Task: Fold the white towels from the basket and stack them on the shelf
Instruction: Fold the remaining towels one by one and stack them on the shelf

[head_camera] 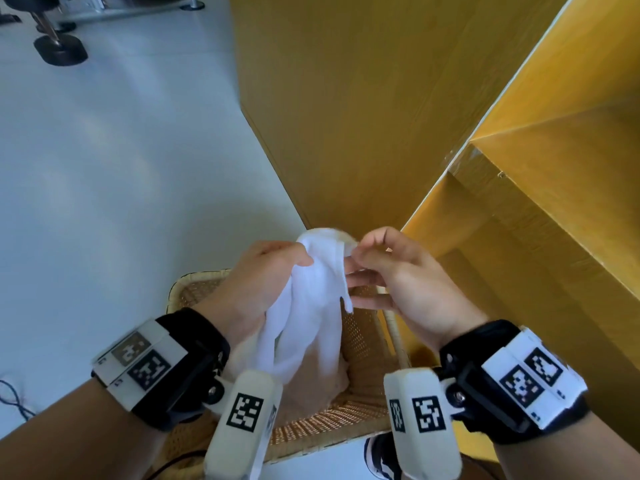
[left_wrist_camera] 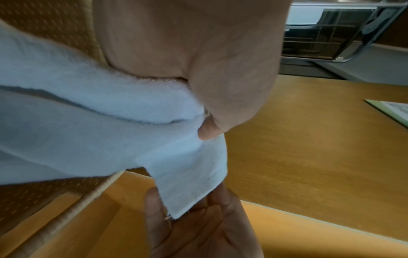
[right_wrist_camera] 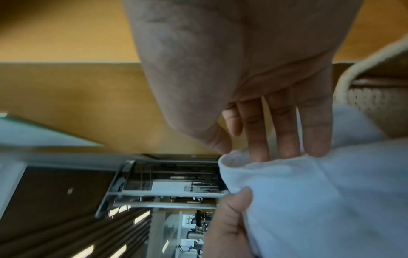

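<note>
Presently a soft white terry-cloth towel (head_camera: pixel 313 299) is held up above a square woven wicker basket (head_camera: pixel 367 344), which stands on the pale floor (head_camera: pixel 121 150) just beside a tall yellow-brown wooden shelf unit (head_camera: pixel 519 202). The left hand (head_camera: pixel 258 282) is clamped on the bunched upper part of the towel, the cloth being pressed between thumb and curled fingers, as the left wrist view confirms. The right hand (head_camera: pixel 398 271) is set against the towel's top edge: thumb and forefinger appear to be closed together on a hem or corner there, while the other fingers (right_wrist_camera: pixel 284 129) are left fairly straight, their tips touching the cloth. The rest of the towel hangs down in loose folds into the basket, where more pale cloth seems to lie, though it cannot be told for certain.

The step in hand is judged to be the finding of the corners, with no fold yet made. For the next move, a second corner would need to be located, the two hands drawn apart along the top edge so that the cloth is spread flat, and the hanging part lifted clear of the basket before halving.
</note>
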`<state>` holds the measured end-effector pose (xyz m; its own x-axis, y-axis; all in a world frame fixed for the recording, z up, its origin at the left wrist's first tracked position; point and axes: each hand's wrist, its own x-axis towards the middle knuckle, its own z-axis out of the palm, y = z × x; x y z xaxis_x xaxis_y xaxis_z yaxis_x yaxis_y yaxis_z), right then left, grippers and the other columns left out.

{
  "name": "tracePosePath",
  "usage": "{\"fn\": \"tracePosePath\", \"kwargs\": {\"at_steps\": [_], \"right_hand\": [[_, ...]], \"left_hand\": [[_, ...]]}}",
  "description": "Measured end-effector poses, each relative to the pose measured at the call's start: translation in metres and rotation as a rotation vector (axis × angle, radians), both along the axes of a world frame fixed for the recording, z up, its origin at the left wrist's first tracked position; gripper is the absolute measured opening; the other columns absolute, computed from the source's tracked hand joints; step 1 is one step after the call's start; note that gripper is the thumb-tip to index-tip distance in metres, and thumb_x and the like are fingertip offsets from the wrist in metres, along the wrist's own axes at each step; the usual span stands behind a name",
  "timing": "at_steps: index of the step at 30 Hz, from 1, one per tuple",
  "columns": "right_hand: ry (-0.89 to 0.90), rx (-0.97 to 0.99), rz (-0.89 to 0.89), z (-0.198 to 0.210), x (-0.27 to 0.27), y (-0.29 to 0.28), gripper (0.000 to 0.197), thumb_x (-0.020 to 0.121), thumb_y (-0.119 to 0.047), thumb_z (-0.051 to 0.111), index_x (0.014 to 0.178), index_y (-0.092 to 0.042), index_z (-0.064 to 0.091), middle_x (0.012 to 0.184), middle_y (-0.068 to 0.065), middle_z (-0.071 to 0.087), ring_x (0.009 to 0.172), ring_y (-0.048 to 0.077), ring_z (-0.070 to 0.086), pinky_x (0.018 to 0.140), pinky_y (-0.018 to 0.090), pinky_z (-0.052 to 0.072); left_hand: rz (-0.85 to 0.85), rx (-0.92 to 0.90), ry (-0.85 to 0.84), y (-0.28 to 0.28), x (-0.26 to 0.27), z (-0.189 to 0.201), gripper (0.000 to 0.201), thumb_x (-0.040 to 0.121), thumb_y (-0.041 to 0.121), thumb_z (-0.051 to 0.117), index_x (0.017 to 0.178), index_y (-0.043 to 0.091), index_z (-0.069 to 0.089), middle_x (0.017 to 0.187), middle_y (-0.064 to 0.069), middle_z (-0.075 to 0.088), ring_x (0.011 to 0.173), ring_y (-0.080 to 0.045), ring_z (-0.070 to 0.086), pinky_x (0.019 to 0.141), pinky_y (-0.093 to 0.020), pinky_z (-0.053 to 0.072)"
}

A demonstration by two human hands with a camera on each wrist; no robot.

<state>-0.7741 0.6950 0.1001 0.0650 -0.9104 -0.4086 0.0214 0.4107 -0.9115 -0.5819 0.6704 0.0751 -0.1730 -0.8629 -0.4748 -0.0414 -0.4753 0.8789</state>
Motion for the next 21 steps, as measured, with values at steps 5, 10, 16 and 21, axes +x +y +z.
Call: {"fn": "tracePosePath", "kwargs": {"at_steps": [5,10,16,21], "right_hand": [[0.178,-0.276,0.237,-0.010,-0.009,0.011,0.049,0.097,0.006,0.060,0.124,-0.032,0.043,0.101,0.012,0.078,0.084,0.028,0.073,0.074,0.041,0.063],[0.473,-0.529,0.310,-0.019,-0.019,0.011,0.047,0.090,-0.002,0.074,0.121,-0.036,0.064,0.092,-0.003,0.078,0.076,0.019,0.072,0.068,0.029,0.055],[0.641,-0.663,0.193,-0.018,-0.027,0.012,0.028,0.089,0.003,0.071,0.093,-0.024,0.074,0.085,-0.006,0.068,0.078,0.015,0.064,0.065,0.021,0.048],[0.577,-0.636,0.103,-0.015,-0.035,0.010,0.015,0.096,-0.003,0.059,0.097,-0.018,0.060,0.110,-0.006,0.067,0.104,0.014,0.065,0.087,0.038,0.056]], "left_hand": [[-0.035,0.061,0.026,0.003,-0.004,0.001,0.060,0.069,0.026,0.064,0.114,-0.014,0.064,0.121,-0.041,0.064,0.114,-0.055,0.065,0.104,-0.053,0.049],[-0.071,0.103,0.048,0.003,-0.010,-0.002,0.034,0.091,0.012,0.064,0.115,-0.012,0.066,0.108,-0.030,0.071,0.097,-0.044,0.071,0.089,-0.043,0.046],[-0.107,0.129,0.100,0.004,-0.019,0.002,0.040,0.066,0.020,0.061,0.098,-0.004,0.058,0.095,-0.018,0.048,0.086,-0.040,0.046,0.084,-0.045,0.029],[0.098,0.044,0.031,0.001,-0.022,-0.004,0.046,0.063,0.023,0.059,0.107,0.011,0.063,0.109,-0.016,0.062,0.104,-0.040,0.058,0.087,-0.046,0.039]]}}
